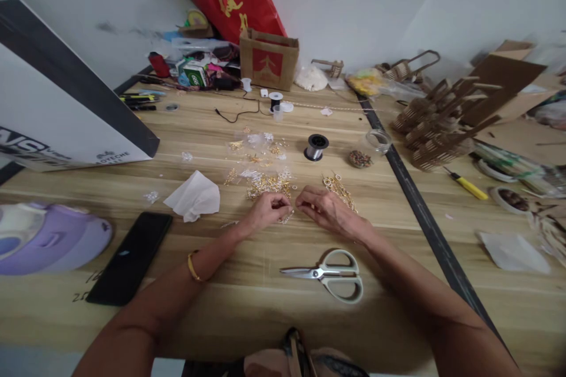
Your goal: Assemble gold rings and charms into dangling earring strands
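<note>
My left hand (267, 210) and my right hand (323, 210) meet fingertip to fingertip on the wooden table (247, 294), both pinched on a tiny gold and silver jewellery piece (288, 216) between them. Just beyond lies a heap of gold and silver findings (267, 184). A second pile of gold rings (339, 188) sits beside my right hand. A gold bangle (193, 267) circles my left wrist. Grey-handled scissors (329, 274) rest closed near me, below my right hand.
A black phone (130, 257) and crumpled white tissue (194, 196) lie left. A purple-white object (48, 237) sits at far left. A thread spool (316, 146), bead dish (360, 158) and glass jar (378, 141) stand beyond. Wooden baskets (435, 129) and a yellow knife (469, 186) are right.
</note>
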A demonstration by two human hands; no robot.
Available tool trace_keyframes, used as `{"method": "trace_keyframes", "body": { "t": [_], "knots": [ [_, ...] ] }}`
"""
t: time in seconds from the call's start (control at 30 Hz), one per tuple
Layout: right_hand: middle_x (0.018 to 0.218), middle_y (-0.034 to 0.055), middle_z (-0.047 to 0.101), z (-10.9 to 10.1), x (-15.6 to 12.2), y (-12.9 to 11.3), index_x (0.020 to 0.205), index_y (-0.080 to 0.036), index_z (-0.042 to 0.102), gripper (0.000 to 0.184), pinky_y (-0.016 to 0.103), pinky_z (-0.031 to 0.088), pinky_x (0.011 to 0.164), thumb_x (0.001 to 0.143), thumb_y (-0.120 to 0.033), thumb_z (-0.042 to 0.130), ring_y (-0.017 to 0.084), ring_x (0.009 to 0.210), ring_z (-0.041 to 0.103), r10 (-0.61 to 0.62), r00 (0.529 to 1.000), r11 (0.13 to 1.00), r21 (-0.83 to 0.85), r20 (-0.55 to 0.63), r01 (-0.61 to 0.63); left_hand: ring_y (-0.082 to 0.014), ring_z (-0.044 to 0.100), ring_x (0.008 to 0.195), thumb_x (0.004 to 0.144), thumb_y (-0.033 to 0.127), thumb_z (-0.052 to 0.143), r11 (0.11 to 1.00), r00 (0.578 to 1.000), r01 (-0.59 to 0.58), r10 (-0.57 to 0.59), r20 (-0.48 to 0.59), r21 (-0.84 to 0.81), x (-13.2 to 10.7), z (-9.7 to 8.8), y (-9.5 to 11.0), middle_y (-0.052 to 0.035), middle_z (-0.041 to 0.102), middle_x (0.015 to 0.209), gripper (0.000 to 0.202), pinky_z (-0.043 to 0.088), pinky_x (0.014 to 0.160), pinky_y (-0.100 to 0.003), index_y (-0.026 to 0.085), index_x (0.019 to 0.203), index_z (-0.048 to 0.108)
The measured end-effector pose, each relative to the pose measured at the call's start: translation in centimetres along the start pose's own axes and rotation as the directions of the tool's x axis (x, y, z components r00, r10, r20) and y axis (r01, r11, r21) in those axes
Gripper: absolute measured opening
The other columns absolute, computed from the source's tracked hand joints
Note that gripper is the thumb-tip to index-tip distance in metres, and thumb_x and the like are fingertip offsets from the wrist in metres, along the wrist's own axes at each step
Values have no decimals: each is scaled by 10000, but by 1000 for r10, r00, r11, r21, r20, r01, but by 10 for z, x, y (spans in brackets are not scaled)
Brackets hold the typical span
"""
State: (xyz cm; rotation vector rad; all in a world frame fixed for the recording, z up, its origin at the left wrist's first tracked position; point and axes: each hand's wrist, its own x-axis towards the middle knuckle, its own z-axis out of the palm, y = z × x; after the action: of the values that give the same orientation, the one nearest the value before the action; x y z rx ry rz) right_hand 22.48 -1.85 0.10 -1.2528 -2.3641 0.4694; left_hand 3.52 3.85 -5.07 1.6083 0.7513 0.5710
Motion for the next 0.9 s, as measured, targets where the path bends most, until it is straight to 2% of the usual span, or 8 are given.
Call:
{"method": "trace_keyframes", "body": {
  "t": [0.13, 0.47, 0.73, 0.9],
  "knots": [
    [869, 51, 590, 2, 1, -1, 947, -182, 605, 143, 231, 410, 628, 893, -160, 475, 132, 689, 562, 23, 1000, 1000, 15, -1, -23, -73, 489, 484, 729, 252, 615, 995, 1000, -21, 22, -12, 96, -2, 1, 5, 11, 554, 537, 156, 383, 473, -176, 103, 684, 621],
    [867, 52, 619, 7, 2, 4, 933, -168, 619, 130, 229, 432, 638, 885, -170, 498, 130, 708, 577, 37, 999, 992, 125, -11, -35, -75, 497, 490, 742, 328, 628, 1000, 999, -9, 9, 53, 4, -2, 1, -1, 4, 558, 545, 235, 398, 489, -183, 94, 731, 646],
    [828, 53, 629, 5, 3, 0, 897, -156, 620, 119, 236, 420, 629, 878, -169, 503, 132, 691, 565, 78, 997, 982, 170, 12, -79, -82, 504, 501, 744, 324, 626, 1000, 998, -3, 2, 69, 18, -3, 1, 0, -2, 566, 545, 228, 402, 504, -190, 98, 721, 646],
    [766, 34, 618, 6, 4, -3, 861, -150, 607, 129, 226, 400, 597, 889, -209, 495, 125, 654, 552, 117, 992, 981, 151, 37, -121, -77, 489, 500, 741, 299, 621, 996, 999, -18, 13, 53, 88, -4, 3, 2, 5, 560, 541, 206, 384, 500, -185, 101, 686, 632]
  ]
}}
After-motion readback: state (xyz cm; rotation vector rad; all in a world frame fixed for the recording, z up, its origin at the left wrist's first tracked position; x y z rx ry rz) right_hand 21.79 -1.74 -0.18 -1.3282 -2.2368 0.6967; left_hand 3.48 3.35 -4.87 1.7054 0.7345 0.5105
